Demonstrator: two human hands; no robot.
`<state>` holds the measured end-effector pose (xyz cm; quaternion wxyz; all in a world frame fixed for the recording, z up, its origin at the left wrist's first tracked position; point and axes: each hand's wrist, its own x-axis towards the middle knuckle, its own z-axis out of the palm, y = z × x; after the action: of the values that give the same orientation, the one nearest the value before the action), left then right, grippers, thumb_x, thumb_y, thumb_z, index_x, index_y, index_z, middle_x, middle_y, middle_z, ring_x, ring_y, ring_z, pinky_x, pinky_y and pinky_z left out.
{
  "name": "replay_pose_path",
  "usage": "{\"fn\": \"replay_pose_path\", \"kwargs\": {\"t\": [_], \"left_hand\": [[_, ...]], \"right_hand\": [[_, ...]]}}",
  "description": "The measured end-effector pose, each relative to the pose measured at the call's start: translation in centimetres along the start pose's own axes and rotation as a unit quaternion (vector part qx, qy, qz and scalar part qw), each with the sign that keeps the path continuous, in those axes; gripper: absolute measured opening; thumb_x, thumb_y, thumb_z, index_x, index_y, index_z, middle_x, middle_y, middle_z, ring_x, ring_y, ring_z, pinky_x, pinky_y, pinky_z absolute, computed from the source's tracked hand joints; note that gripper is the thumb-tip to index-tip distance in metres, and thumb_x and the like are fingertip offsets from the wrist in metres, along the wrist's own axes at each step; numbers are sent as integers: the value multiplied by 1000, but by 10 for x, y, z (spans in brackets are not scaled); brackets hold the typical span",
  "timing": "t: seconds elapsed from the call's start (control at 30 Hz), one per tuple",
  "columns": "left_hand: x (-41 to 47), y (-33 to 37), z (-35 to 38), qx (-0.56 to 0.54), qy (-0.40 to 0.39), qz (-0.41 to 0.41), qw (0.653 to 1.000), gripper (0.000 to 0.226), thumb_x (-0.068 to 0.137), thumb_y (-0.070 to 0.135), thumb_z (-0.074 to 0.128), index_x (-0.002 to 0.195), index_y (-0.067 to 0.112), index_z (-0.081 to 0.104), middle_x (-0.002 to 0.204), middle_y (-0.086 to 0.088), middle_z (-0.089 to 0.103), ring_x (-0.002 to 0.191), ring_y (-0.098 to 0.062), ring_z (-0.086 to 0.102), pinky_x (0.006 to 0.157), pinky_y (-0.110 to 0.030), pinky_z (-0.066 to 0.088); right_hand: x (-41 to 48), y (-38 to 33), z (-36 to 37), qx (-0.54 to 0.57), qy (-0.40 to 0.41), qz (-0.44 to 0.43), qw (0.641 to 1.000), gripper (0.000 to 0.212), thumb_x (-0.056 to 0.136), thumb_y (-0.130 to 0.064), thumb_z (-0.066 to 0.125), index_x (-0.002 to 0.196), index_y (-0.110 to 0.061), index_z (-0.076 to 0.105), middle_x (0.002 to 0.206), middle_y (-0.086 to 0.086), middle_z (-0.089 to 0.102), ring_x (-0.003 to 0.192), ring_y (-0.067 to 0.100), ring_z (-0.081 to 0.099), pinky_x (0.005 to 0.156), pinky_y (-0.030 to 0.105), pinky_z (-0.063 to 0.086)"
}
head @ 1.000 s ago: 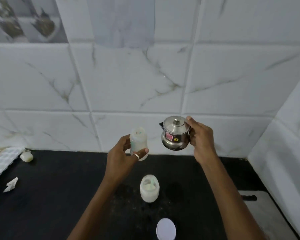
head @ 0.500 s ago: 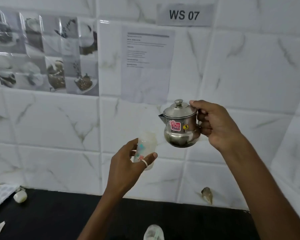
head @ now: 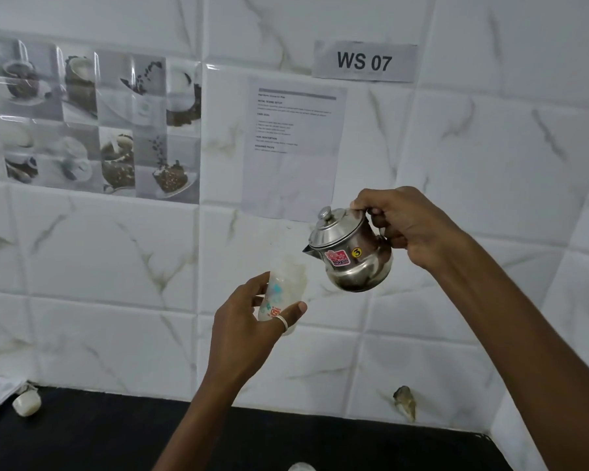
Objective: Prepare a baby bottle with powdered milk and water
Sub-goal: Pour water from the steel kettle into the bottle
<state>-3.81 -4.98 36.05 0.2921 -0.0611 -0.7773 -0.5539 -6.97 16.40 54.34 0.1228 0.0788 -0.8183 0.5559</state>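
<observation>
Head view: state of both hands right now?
Left hand: closed, fingers curled round the baby bottle.
Right hand: closed, gripping the handle of the steel kettle, spout tipped toward the bottle.

Even soft daylight, glare on glossy wall poster (head: 96, 117), slight blur, wide-angle bending

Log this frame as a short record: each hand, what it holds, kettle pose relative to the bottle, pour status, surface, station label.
left hand: grips translucent plastic baby bottle, roughly upright, top looks open
right hand: holds small lidded stainless-steel kettle by its handle
kettle pose: tilted, spout aimed at the bottle's top, slightly above it
pour: no stream visible
surface: black countertop below; both items held in the air
station label: grey wall sign reading WS 07
</observation>
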Motion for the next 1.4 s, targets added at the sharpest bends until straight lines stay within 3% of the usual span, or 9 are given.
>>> {"fn": "replay_pose_path", "kwargs": {"t": [0.37, 0.63, 1.1, 1.4], "left_hand": [[0, -4, 2, 6, 0, -11, 1000, 74, 75, 54, 83, 141, 29, 60, 129, 14, 67, 107, -5, 63, 65, 4, 42], [4, -7, 4, 4, 3, -12, 1000, 73, 75, 53, 83, 140, 29, 59, 130, 13, 67, 107, -6, 63, 68, -2, 41], [6, -10, 8, 5, 6, -4, 1000, 71, 76, 49, 86, 139, 29, 61, 126, 15, 66, 105, -6, 62, 65, 6, 41], [5, -12, 7, 8, 3, -1, 1000, 73, 73, 53, 84, 138, 31, 60, 122, 22, 62, 102, 3, 60, 65, 1, 40]], "right_hand": [[14, -18, 14, -74, -23, -20, 997, 37, 67, -29, 76, 41, -22, 51, 50, -6, 40, 40, 12, 26, 45, 22, 23], [19, -21, 20, -100, -26, -39, 994, 23, 69, -27, 77, 66, -20, 56, 49, -10, 41, 36, 6, 33, 50, 26, 28], [24, -25, 21, -111, -37, -52, 992, 27, 67, -24, 77, 59, -19, 52, 49, -9, 42, 38, 5, 38, 57, 29, 33], [25, -32, 26, -149, -66, -57, 985, 32, 65, -22, 78, 57, -20, 47, 55, -5, 38, 43, 9, 34, 40, 17, 26]]}}
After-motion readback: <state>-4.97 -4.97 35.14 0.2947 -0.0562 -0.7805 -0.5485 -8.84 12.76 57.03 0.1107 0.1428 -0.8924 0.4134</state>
